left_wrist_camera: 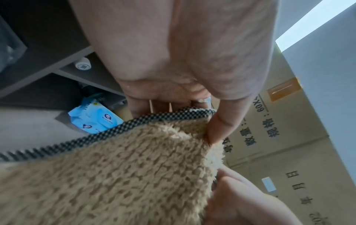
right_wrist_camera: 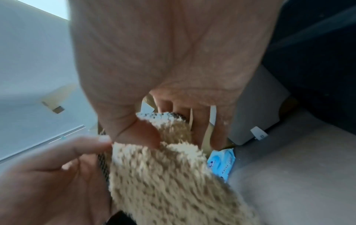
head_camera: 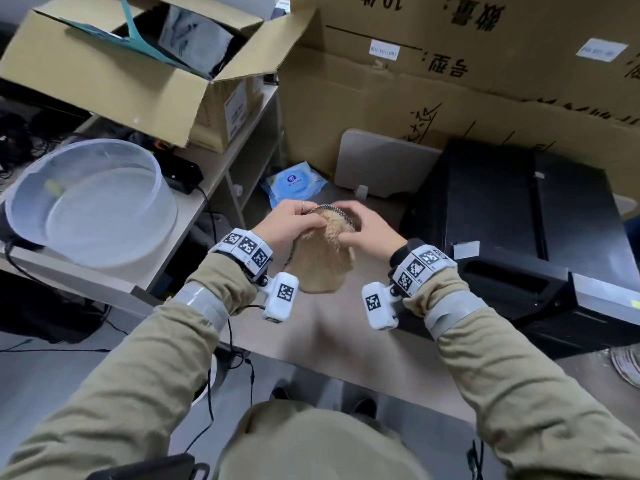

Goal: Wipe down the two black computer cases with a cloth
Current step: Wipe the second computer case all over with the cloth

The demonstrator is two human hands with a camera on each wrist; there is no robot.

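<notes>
A fuzzy tan cloth (head_camera: 322,258) with a black-and-white checked hem hangs in the air over the table, held by both hands at its top edge. My left hand (head_camera: 294,221) pinches the hem between thumb and fingers (left_wrist_camera: 219,129). My right hand (head_camera: 363,223) pinches the cloth (right_wrist_camera: 169,175) beside it, thumb in front. The cloth (left_wrist_camera: 115,175) fills the lower part of both wrist views. A black computer case (head_camera: 512,216) lies flat on the table to the right of the hands. A second black case (head_camera: 575,209) lies against its far side.
A clear plastic basin (head_camera: 93,206) stands on the shelf at left, beside a black device (head_camera: 183,173) with cables. A blue wet-wipe pack (head_camera: 296,183) lies behind the hands. Large cardboard boxes (head_camera: 450,81) close off the back. An open box (head_camera: 121,67) sits upper left.
</notes>
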